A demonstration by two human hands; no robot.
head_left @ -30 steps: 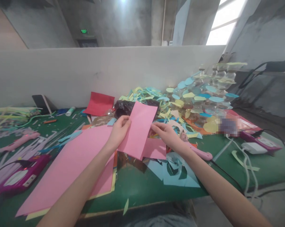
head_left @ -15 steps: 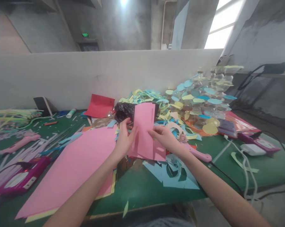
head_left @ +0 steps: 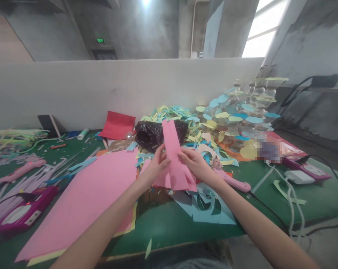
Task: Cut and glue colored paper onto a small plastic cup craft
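A folded strip of pink paper stands tilted up between my two hands, over the middle of the table. My left hand pinches its left edge, thumb in front. From the other side my right hand grips the right edge between thumb and fingers. Below the strip more pink paper spreads out; whether it is the same piece, I cannot tell. To the left lies a stack of large pink sheets with yellow paper under it.
Behind my hands are a black plastic bag and heaped paper scraps. A pink hot glue gun lies by my right forearm, another pink tool far left. Clear bottles with paper discs stand back right; cut blue paper lies in front.
The pink paper has become narrower and now leans to the left at the top. My left hand has moved right and slightly down, closer to my right hand.
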